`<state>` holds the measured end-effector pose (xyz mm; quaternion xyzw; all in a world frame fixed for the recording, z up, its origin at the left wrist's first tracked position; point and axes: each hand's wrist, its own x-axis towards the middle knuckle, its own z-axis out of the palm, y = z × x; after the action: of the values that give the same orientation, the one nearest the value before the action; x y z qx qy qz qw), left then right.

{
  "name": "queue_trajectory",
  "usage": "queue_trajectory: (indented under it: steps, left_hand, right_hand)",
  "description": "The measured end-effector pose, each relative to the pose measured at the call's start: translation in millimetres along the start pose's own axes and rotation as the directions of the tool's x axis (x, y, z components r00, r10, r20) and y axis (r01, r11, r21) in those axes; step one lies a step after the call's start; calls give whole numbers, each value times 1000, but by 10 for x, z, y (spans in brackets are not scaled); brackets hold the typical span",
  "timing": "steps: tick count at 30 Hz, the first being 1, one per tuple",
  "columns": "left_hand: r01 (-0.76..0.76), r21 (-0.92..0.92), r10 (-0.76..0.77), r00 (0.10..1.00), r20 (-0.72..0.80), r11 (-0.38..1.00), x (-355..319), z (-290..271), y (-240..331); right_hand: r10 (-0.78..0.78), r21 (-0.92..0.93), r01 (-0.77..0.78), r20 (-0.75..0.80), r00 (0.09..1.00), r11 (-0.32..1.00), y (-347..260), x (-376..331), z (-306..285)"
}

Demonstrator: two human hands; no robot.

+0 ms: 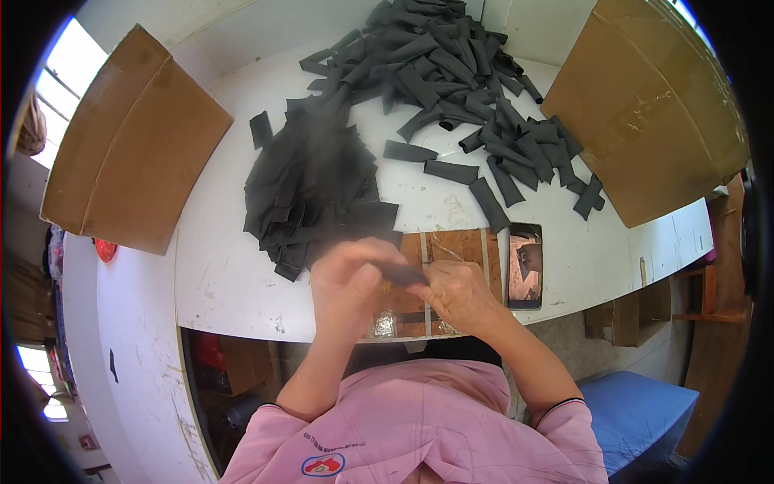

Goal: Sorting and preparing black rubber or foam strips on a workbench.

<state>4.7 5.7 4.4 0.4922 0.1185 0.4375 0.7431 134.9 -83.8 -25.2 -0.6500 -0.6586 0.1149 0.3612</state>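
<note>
A worker's left hand [348,278] and right hand [461,289] are gripping opposite ends of one dark strip [398,274] over the near side of the table [234,298], its long axis running left to right — right end slanting nearer. Two cardboard boxes [133,153] are flanking two dark heaps [310,194] — pieces too many to count — one phone [525,266] lying right.

Left head fisheye, worn above the near edge of the tabletop [584,262], looks steeply down and forward across it, upright, unmirrored. Close range: pink shirt [395,415] fills the foreground on the tabletop's near side. Wide field reaches the white wall [270,32] behind the tabletop; straight edges bow near the rim.
</note>
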Motion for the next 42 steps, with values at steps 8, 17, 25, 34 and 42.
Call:
queue_trajectory:
  steps: [8, 17, 25, 34, 42]
  left_hand:
    - [-165, 377, 170, 985, 20, 912, 55, -90, 13]
    - [-161, 329, 125, 984, 129, 930, 68, -149, 46]
    - [188, 95, -199, 971, 133, 978, 3, 49, 32]
    - [167, 443, -246, 961, 127, 881, 19, 163, -22]
    - [167, 731, 53, 962, -268, 662, 16, -415, -284]
  right_hand:
    - [-39, 25, 40, -53, 998, 999, 35, 13, 74]
    - [-9, 104, 9, -6, 1000, 995, 112, 29, 52]
    - [12, 56, -8, -63, 998, 998, -76, 40, -105]
    - [-28, 88, 41, -151, 988, 995, 116, -59, 215]
    - [334, 720, -176, -82, 939, 671, 175, 656, -786]
